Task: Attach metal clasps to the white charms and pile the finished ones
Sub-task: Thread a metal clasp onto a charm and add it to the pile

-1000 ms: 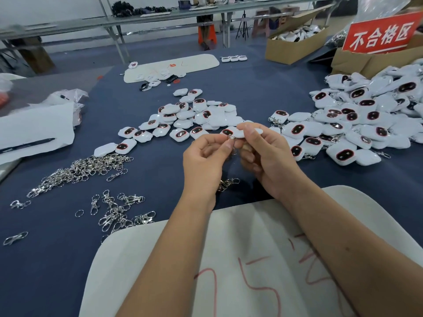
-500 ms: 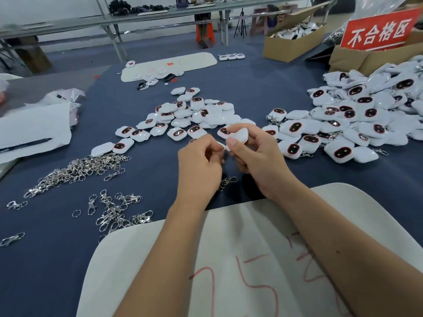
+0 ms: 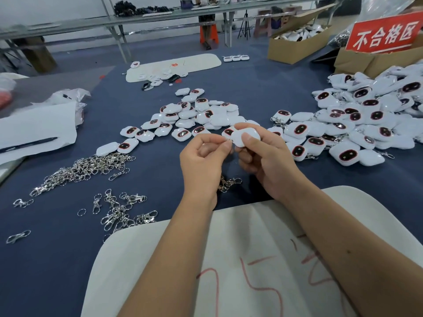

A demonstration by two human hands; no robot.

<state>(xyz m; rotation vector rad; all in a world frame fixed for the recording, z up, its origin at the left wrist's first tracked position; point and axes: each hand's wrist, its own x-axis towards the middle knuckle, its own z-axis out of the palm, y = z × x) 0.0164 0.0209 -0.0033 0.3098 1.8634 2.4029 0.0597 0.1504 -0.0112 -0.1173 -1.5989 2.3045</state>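
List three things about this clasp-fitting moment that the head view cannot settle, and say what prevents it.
1. Whether the clasp is hooked on the held charm: too small, covered by left hand fingers.
2. The charm's face: turned away in the right hand.
3. The extent of the right pile: cut by the frame edge.

White charm (image 3: 246, 137) between both hands' fingers (image 3: 248, 136)

A wide table (image 3: 263, 83) under dark blue cloth fills most of the room. Beyond it a long metal bench (image 3: 160, 18) on slanted legs runs along a pale wall (image 3: 57, 8). Open cardboard boxes (image 3: 295, 45) sit at the far right, beside a red sign (image 3: 384, 34) with white Chinese characters.
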